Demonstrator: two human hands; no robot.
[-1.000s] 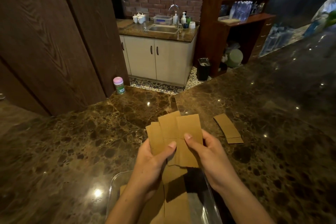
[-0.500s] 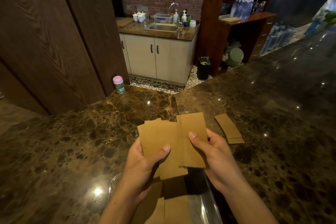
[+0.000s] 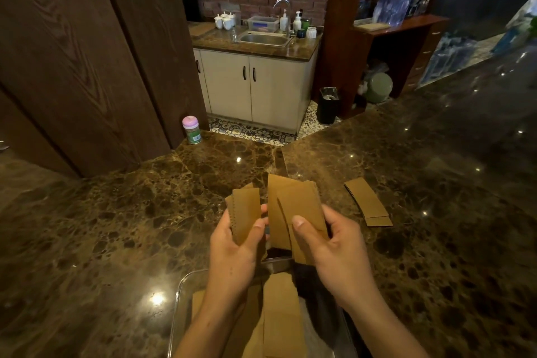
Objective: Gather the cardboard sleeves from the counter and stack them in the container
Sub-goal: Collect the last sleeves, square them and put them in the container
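Both hands hold flat brown cardboard sleeves upright above a clear container (image 3: 181,296) at the near edge of the marble counter. My left hand (image 3: 232,250) grips a small bunch of sleeves (image 3: 246,212). My right hand (image 3: 334,247) grips a larger bunch of sleeves (image 3: 296,209), fanned slightly. The two bunches are apart, with a narrow gap between them. More sleeves (image 3: 280,314) lie flat inside the container, partly hidden by my forearms. A small stack of sleeves (image 3: 367,202) lies on the counter to the right of my hands.
The dark marble counter (image 3: 116,227) spreads left and right. A small jar with a pink lid (image 3: 191,129) stands at its far edge by a wooden wall panel. Beyond are a sink cabinet (image 3: 255,87) and a wooden shelf unit (image 3: 386,38).
The sleeves were one overlapping fan held by both hands; now they are split into two separate bunches, one in each hand.
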